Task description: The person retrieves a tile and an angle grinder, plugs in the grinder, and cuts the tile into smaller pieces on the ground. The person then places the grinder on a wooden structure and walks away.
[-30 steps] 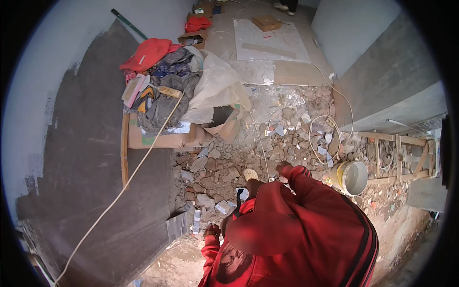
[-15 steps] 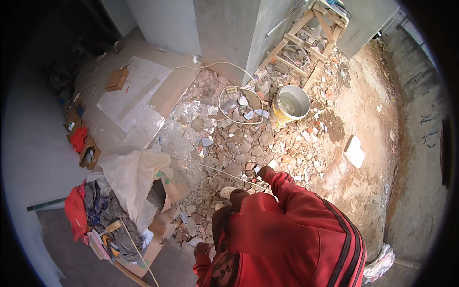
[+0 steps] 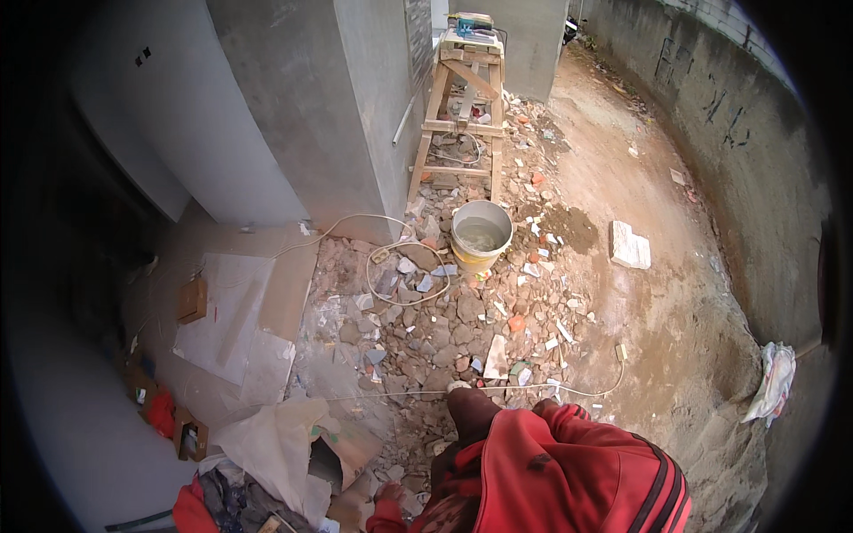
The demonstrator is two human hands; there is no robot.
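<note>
Left hand near carton at near-left edge of rubble, right hand by cord crossing it; cannot tell either grip.

The jacket is red with black stripes, the cable off-white, the bucket yellow-and-grey

The view swings rightward: the bucket goes from ahead-right to ahead-left of the right grip, a cable end appears right of it, and the clothes heap drops level with the left grip.
</note>
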